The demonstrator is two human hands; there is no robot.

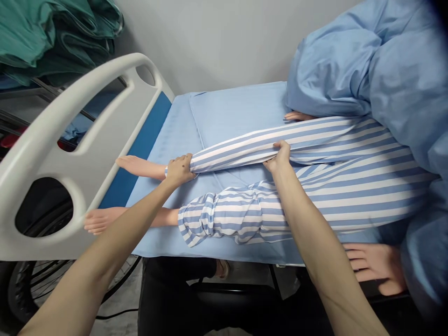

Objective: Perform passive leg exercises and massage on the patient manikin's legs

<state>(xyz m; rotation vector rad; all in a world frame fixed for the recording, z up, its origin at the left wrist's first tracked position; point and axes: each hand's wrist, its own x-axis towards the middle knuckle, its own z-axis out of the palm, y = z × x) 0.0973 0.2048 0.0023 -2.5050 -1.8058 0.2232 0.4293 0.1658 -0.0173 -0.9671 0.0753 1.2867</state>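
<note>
A manikin in blue-and-white striped trousers [357,196] lies on a bed, its feet toward the left. My left hand [180,169] is wrapped round the lower end of the far leg, at the trouser cuff just above the far foot [140,165]. Near the knee of that same leg, my right hand [279,157] grips from the near side, thumb on top and fingers partly hidden beneath. The near leg [231,212] lies on the sheet with its trouser fabric bunched up, and its near foot [105,219] is bare.
A pale bed end board [87,135] stands at the left. Blue bedding [336,70] covers the manikin's upper part; a manikin hand [374,263] hangs over the near edge. Green cloth [31,37] is piled at the upper left. A wheel [38,280] sits below the board.
</note>
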